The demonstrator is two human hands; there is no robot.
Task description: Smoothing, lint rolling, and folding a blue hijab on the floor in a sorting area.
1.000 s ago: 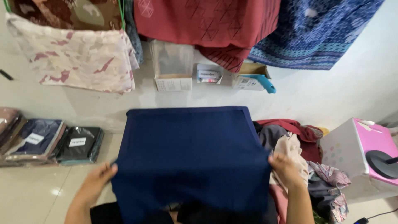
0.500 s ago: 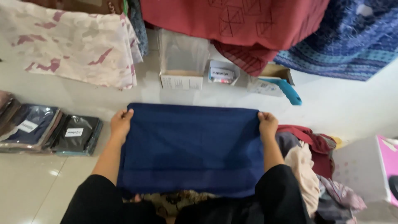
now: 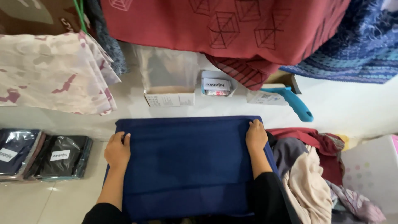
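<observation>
- Both hands have come in from the far corners of the blue cloth [image 3: 186,166] and now lie on top of it, and the cloth sits lower and flatter on the floor [image 3: 49,199] than half a second ago.
- Fingers of the left hand [image 3: 117,150] are spread flat, pressing the cloth near its 10 o'clock corner; nothing is pinched.
- Fingers of the right hand [image 3: 256,136] curl over the far edge at 2 o'clock, resting on or lightly gripping the fold; which one I cannot tell.
- Folded into a rectangle, the cloth lies right in front of the person, and looks soft, light and limp, likely to sag or slip out of its fold; corners and folded edges seem the best hold.
- At 9 o'clock lie bagged dark garments [image 3: 62,157]; at 3 o'clock a heap of loose clothes [image 3: 306,166].
- At 12 o'clock stand small boxes [image 3: 169,98] and a blue-handled tool [image 3: 295,104], with patterned fabrics [image 3: 232,29] hanging above.
</observation>
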